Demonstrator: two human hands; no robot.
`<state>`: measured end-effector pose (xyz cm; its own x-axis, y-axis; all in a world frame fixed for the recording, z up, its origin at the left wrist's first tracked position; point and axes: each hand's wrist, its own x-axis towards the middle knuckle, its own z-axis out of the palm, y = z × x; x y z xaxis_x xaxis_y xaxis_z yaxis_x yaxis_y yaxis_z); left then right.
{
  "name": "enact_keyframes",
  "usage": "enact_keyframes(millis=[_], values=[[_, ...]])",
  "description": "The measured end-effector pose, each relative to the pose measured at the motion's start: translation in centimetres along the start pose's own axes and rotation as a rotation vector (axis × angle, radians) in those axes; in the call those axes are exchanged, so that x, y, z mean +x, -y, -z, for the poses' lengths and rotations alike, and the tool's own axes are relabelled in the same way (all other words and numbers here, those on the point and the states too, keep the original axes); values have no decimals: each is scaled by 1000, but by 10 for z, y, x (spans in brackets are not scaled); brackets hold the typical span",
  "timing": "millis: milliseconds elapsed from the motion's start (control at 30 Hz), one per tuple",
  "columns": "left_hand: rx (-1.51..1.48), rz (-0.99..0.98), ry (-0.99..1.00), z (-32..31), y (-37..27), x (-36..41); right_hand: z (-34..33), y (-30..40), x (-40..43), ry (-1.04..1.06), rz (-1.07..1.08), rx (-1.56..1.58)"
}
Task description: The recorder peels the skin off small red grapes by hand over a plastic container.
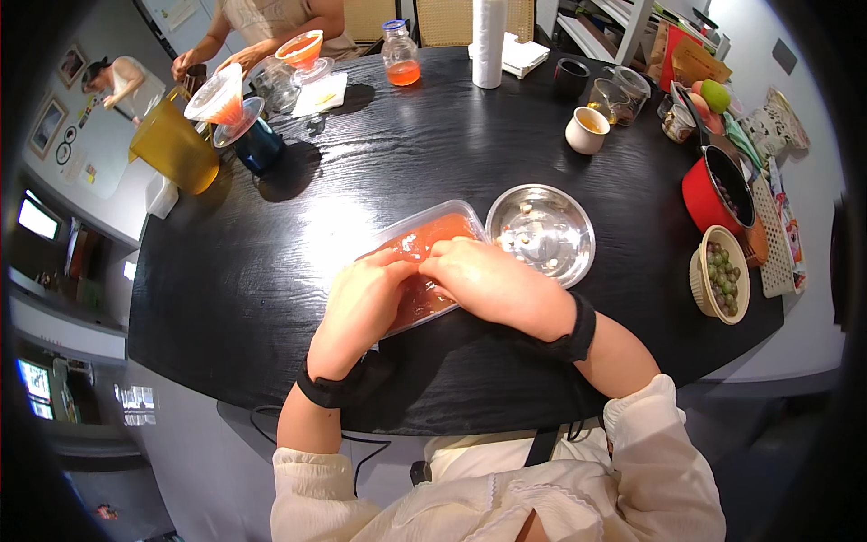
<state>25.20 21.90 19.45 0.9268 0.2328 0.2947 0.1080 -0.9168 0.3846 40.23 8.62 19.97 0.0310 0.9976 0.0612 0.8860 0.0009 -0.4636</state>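
Note:
Before me on the black table stands a clear plastic container (421, 218) of wet, orange-red pulp or liquid (427, 234). My left hand (369, 288) reaches over its left side, fingertips at the contents. From the right, my right hand (484, 278) leans over the container, its fingers bent down and meeting the left fingertips near the middle. Whether either hand pinches something is hidden by the fingers. Against the container's right side is a shiny metal bowl (565, 230) with a few small pale pieces in it. Both wrists wear black straps.
A yellow pitcher (176, 146) and filter cones with red pulp (227, 108) stand far left, near another person's hands (237, 57). Behind are a glass bottle (402, 61) and a plastic-wrapped roll (488, 44). A white cup (585, 132), red pot (708, 193) and grape basket (704, 298) stand right.

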Motion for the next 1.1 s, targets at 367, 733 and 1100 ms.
enact_keyframes(millis=[367, 733, 1100], values=[[-20, 82, -105, 1, -10, 6, 77, -26, -20, -380, -86, 315], [-308, 23, -129, 2, -9, 11, 70, -23, -20, 41, 212, 460], [-203, 77, -81, 9, -11, 9, 48, -82, -20, -158, -347, -67]])
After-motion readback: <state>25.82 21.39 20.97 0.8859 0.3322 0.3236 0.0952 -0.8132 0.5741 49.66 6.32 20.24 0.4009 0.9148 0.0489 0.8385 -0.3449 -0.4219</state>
